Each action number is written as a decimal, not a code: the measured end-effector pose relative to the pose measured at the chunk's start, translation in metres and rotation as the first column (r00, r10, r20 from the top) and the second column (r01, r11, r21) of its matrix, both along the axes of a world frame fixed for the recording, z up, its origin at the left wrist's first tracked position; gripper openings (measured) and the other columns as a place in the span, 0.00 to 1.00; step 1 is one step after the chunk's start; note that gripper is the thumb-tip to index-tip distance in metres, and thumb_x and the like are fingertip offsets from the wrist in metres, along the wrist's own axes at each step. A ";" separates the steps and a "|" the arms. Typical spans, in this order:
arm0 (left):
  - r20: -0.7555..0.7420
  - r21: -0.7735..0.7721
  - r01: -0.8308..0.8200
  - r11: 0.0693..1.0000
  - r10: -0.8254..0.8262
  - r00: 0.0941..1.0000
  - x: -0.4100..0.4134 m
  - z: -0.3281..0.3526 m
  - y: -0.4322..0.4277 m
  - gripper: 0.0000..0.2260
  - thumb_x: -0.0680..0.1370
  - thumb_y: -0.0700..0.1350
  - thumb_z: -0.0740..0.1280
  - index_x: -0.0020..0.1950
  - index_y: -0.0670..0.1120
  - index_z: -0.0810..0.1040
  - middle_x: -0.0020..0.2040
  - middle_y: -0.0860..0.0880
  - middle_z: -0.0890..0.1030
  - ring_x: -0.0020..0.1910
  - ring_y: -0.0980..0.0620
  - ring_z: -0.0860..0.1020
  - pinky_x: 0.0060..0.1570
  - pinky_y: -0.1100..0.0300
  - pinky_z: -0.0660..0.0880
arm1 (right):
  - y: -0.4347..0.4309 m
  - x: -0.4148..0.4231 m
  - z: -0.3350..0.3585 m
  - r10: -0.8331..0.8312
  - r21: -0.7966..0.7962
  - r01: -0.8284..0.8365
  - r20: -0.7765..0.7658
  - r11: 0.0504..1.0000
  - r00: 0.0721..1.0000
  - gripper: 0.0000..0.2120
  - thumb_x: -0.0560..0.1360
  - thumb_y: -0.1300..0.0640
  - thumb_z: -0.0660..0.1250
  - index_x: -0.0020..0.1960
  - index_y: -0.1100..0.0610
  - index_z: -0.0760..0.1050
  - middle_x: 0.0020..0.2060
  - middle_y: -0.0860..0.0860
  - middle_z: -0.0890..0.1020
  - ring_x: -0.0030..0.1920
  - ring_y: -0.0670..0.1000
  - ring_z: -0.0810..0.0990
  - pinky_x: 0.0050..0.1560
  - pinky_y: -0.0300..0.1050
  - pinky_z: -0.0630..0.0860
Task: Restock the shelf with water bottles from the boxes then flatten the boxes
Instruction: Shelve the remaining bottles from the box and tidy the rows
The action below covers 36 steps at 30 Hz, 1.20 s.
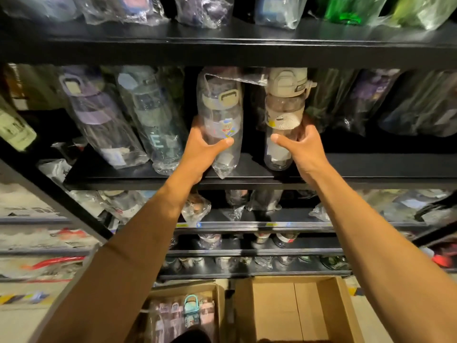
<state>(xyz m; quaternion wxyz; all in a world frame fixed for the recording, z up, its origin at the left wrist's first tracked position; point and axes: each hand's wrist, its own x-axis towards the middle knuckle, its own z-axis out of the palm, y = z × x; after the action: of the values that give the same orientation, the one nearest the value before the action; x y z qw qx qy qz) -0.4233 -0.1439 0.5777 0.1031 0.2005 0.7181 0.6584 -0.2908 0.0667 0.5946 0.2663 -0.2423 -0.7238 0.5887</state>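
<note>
On the black shelf [371,170], left hand [202,151] fingers wrap a cartoon bottle [220,105], right hand [305,148] fingers a beige-capped bottle [284,102].

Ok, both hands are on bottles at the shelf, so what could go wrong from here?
1. The left hand grips the cartoon bottle through loose plastic wrap, near the shelf's front edge; it may slip and drop toward the cardboard boxes.
2. The leaning blue bottle stands close beside it; a nudge could tip that row.
3. The beige-lidded bottle in the right hand reaches almost to the upper shelf, so its lid may catch.
</note>
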 end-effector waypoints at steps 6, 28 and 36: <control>-0.067 -0.057 0.012 0.998 -0.016 0.998 -0.012 -0.002 0.004 0.19 0.75 0.37 0.77 0.63 0.45 0.75 0.53 0.57 0.81 0.47 0.71 0.81 0.47 0.73 0.76 | 0.022 -0.003 0.001 0.113 0.066 -0.117 0.060 0.991 0.992 0.19 0.70 0.53 0.81 0.58 0.59 0.84 0.53 0.52 0.88 0.56 0.53 0.86 0.65 0.59 0.79; -0.089 -0.199 0.016 0.980 -0.034 0.995 -0.011 0.005 0.006 0.27 0.74 0.49 0.78 0.68 0.41 0.75 0.58 0.51 0.84 0.57 0.56 0.83 0.55 0.68 0.78 | 0.025 -0.012 -0.001 -0.051 0.180 -0.019 0.378 0.983 0.924 0.17 0.74 0.50 0.78 0.38 0.59 0.76 0.33 0.51 0.78 0.30 0.42 0.74 0.27 0.31 0.66; -0.172 -0.356 -0.054 0.933 -0.008 0.985 0.040 0.012 -0.037 0.42 0.78 0.52 0.74 0.84 0.47 0.53 0.81 0.48 0.58 0.80 0.50 0.59 0.76 0.57 0.59 | -0.007 0.044 -0.012 -0.098 0.398 -0.012 0.254 0.917 0.962 0.36 0.78 0.49 0.74 0.78 0.60 0.62 0.75 0.56 0.68 0.75 0.54 0.67 0.71 0.44 0.65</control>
<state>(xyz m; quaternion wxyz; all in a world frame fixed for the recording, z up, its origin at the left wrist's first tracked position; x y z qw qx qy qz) -0.3838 -0.1808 0.5894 0.0685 0.2256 0.8347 0.4977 -0.2465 0.0598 0.5829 0.2221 -0.2769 -0.8516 0.3858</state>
